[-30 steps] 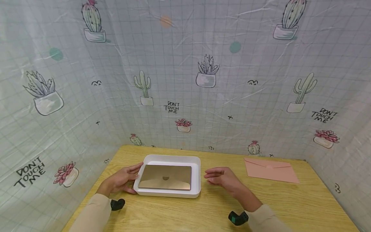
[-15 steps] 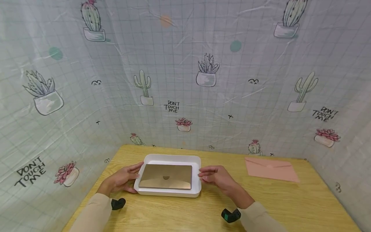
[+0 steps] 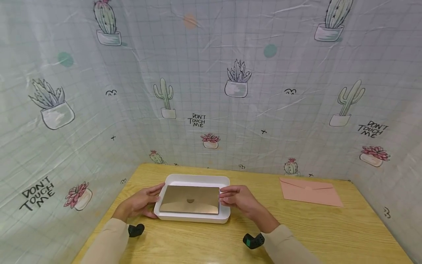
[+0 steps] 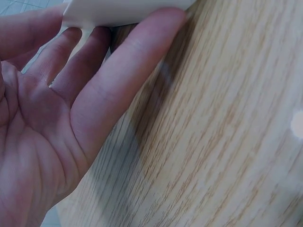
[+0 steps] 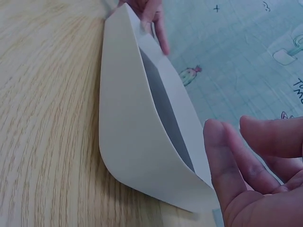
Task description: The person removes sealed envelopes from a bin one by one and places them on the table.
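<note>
A shallow white tray [image 3: 197, 219] rests on the table, and a flat gold envelope [image 3: 189, 205] with a small half-round mark lies inside it. My left hand [image 3: 140, 203] holds the tray's left end, fingers along the side wall and another digit low at the front corner. In the left wrist view, the thumb [image 4: 137, 66] touches the tray's white wall [image 4: 104, 12]. My right hand [image 3: 242, 200] reaches over the tray's right wall, its fingertips at the envelope's right edge. The right wrist view shows a gap between its thumb and fingers [image 5: 274, 137], with nothing pinched there.
A pink envelope [image 3: 311, 191] lies flat at the right rear of the wooden table [image 3: 204, 244]. Behind and at both sides hangs a pale sheet [image 3: 184, 55] printed with cacti. Dark devices [image 3: 254, 241] sit at both wrists.
My right hand has moved left from beside the tray, crossing its right wall to the gold envelope's edge. My left hand and the tray stay in place; the head view has shifted slightly.
</note>
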`<state>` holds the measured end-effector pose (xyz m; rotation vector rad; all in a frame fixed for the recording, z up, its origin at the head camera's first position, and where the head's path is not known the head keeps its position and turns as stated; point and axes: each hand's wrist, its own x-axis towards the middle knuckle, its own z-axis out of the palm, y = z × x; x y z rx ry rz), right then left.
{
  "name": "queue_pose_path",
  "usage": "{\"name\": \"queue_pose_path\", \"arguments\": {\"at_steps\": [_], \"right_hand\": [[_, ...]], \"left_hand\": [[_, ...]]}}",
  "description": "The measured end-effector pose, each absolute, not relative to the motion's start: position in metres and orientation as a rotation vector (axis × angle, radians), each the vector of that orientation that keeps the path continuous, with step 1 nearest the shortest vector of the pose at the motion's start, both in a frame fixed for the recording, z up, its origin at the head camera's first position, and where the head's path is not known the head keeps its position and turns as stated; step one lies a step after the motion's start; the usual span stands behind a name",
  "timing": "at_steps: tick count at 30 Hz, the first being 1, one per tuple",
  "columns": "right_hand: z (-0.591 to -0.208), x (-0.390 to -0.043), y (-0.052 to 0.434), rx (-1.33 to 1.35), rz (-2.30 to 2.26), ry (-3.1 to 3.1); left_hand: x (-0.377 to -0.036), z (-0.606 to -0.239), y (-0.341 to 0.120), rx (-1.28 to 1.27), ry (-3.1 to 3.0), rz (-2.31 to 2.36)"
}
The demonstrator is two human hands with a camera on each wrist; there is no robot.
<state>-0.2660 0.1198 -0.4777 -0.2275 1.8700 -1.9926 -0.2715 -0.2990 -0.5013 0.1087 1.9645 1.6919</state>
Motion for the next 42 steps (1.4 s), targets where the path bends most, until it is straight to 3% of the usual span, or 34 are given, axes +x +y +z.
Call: {"name": "queue_pose_path", "arguments": {"at_steps": [42], "right_hand": [[-0.475,-0.263,0.078,0.048,-2.09,1.846]], "left_hand": [[-0.271,-0.501,-0.301,0.101,1.965,1.694]]}}
